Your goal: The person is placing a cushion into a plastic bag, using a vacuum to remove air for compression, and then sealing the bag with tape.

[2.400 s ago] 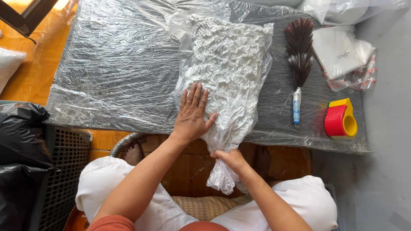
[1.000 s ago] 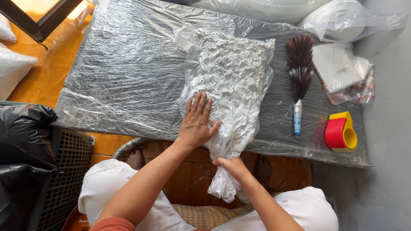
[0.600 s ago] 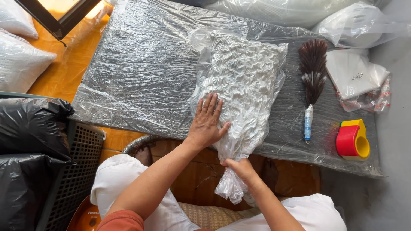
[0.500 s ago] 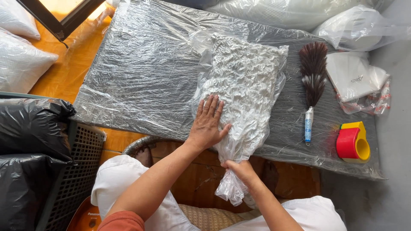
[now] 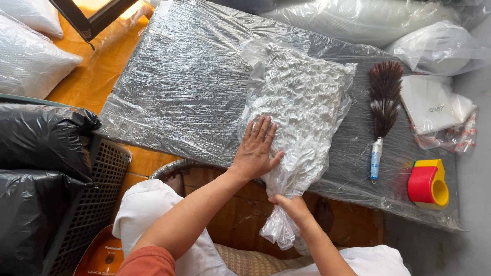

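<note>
The bagged pillow (image 5: 299,110) lies on the plastic-wrapped table (image 5: 179,87), its long axis running from the far edge toward me, the gathered bag neck (image 5: 281,225) hanging off the near edge. My left hand (image 5: 255,148) is flat on the near left part of it, fingers spread and pointing away from me. My right hand (image 5: 291,204) is nearer the neck, fingers pinched shut round it, just below the left. The feather duster (image 5: 383,102) and the red and yellow tape dispenser (image 5: 428,183) sit apart on the right. Since half a second ago both hands have kept the same hold; only my view has drifted slightly
</note>
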